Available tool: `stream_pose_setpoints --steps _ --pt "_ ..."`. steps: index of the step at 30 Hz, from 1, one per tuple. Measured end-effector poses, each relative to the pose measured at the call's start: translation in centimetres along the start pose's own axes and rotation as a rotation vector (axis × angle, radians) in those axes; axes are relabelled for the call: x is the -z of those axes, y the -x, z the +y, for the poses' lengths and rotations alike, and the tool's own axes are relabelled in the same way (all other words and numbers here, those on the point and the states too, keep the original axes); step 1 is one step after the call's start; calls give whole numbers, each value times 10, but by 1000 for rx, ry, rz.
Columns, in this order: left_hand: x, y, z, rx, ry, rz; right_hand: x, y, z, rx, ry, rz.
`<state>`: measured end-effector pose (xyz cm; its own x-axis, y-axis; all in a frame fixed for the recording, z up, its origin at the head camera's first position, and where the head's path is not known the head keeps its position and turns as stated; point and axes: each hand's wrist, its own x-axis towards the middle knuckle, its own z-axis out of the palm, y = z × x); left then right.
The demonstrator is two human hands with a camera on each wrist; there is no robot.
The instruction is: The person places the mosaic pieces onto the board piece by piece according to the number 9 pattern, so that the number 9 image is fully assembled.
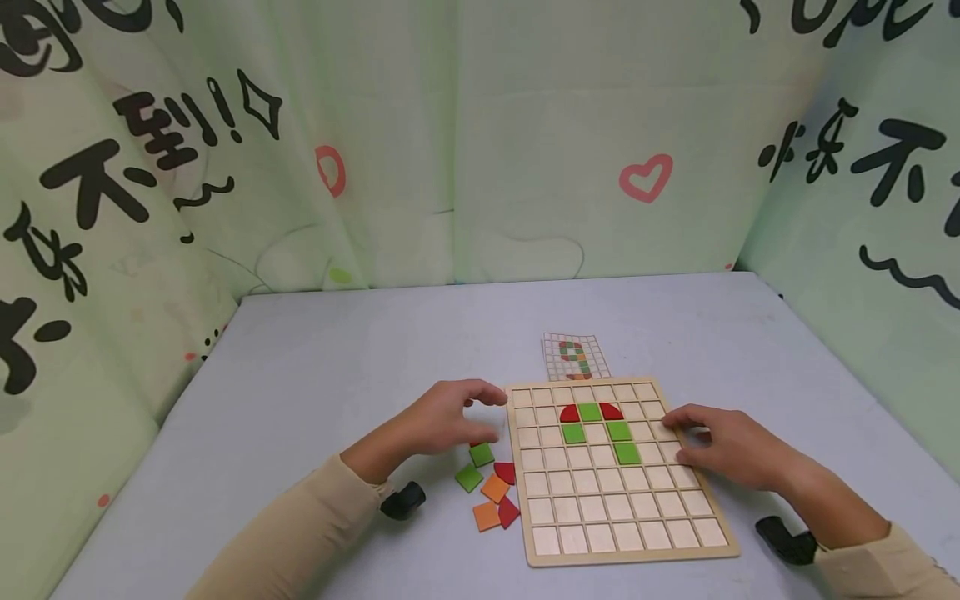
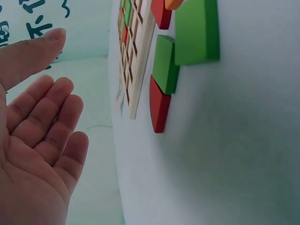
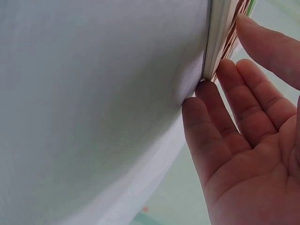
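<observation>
A wooden grid board [image 1: 577, 483] lies on the table, with green squares [image 1: 627, 452] and red quarter-round pieces [image 1: 570, 413] set in some of its upper cells. By the board's upper left edge hovers my left hand [image 1: 457, 414], thumb and fingers apart, holding nothing. Below it are loose green squares [image 1: 469, 477], orange squares [image 1: 486, 516] and red pieces [image 1: 507, 512]. My right hand [image 1: 731, 442] rests at the board's right edge. In the right wrist view its fairly straight fingers [image 3: 243, 101] touch the board's side [image 3: 218, 42], the thumb near the top face.
A pattern card [image 1: 573, 354] with a small coloured grid lies behind the board, its lower edge hidden by the board's frame. The white table [image 1: 360, 350] is bordered by a pale green printed curtain [image 1: 525, 167] at the back and sides.
</observation>
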<state>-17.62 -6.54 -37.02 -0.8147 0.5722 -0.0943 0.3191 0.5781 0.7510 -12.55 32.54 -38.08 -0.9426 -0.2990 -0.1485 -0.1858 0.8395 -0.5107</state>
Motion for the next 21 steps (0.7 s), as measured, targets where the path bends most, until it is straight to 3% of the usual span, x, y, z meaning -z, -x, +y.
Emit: stream_pose_setpoints --steps 7,13,21 --pt "2 5 -11 15 -13 16 0 0 0 5 3 2" --pt "0 9 -18 50 -21 -8 0 -1 1 5 10 4" --pt "-3 12 -22 30 -31 -34 -1 -1 1 -6 11 0"
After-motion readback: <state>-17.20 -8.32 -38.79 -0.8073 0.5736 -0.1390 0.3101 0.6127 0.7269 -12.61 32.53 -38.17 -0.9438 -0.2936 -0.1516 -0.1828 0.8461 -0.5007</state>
